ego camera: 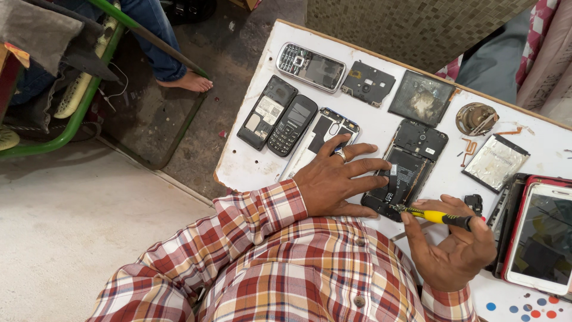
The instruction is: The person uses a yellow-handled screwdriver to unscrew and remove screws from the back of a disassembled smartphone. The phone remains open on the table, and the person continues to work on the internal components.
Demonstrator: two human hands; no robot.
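— On the white table (250, 167) there, what's the biggest thing being worked on?

— The opened smartphone (408, 167), back cover off, lying just in front of the person. The left hand (336, 179) lies flat with fingers spread, its grip apart, pressing the phone's near edge down.

— And the right hand (456, 244)?

— Its grip is clamped on a yellow-handled screwdriver (438, 217), tip touching the phone's lower corner. I'd judge it's the unscrewing stage.

— What does the next move need?

— A steady tip held square in the screw, I'd think, with the left hand keeping the phone from sliding. Small loose screws (466, 156) lie to the right, near a silver battery (496, 162).
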